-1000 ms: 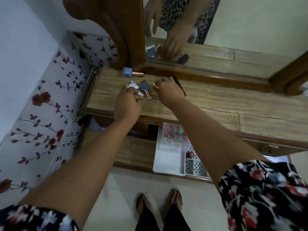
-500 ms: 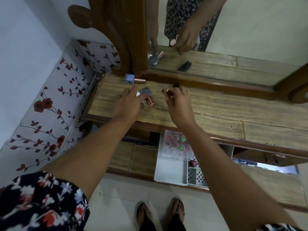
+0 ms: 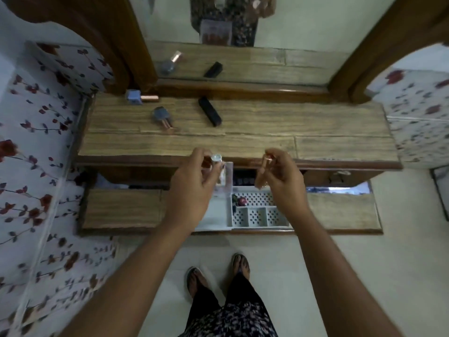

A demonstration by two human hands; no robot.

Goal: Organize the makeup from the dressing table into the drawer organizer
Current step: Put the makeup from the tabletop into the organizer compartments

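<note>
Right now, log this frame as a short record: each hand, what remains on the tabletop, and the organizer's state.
left hand: holds a small clear-capped bottle
right hand: holds a rose-gold tube
tabletop: blue bottle, grey bottle, black case
organizer: in the open drawer, front compartments empty, dark red item behind them

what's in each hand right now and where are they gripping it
Left hand pinches a small clear bottle near its top; right hand holds a rose-gold tube mid-length.

The left hand [image 3: 194, 183] is covering most of its small bottle [image 3: 217, 158]; the bench [image 3: 243, 142] is hiding the drawer's [image 3: 257, 200] twelve o'clock end.
</note>
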